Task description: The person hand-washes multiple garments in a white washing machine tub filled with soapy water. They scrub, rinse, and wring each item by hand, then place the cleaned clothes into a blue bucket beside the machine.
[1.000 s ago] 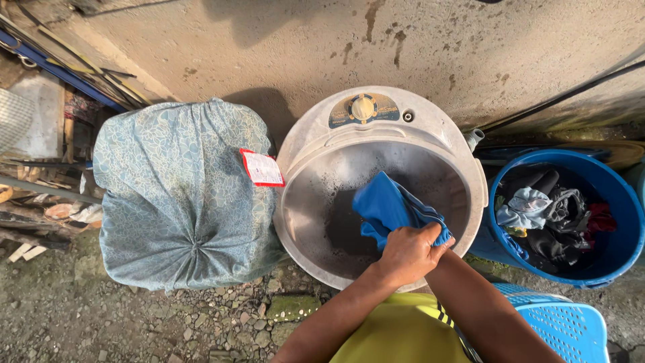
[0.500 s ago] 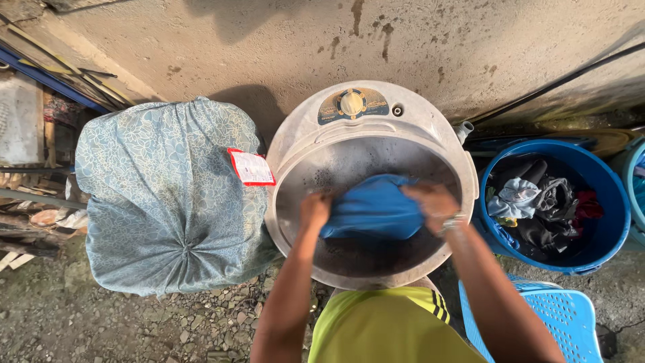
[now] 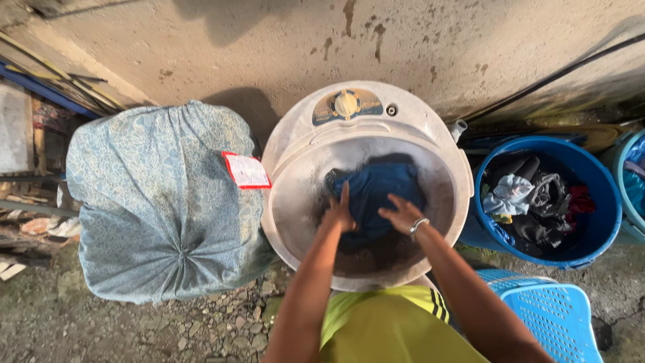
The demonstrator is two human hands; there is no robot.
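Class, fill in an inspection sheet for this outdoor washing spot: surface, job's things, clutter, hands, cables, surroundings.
Surface: gravel ground, stony and uneven.
Job's things: dark blue cloth lying inside the round white tub.
Clutter: blue bucket full of mixed clothes; blue plastic stool; scrap wood at far left.
Hands: left hand and right hand both flat on the cloth, fingers spread.
Cables: black cable running along the wall.
Surroundings: stained concrete wall; patterned fabric cover over a bulky object.
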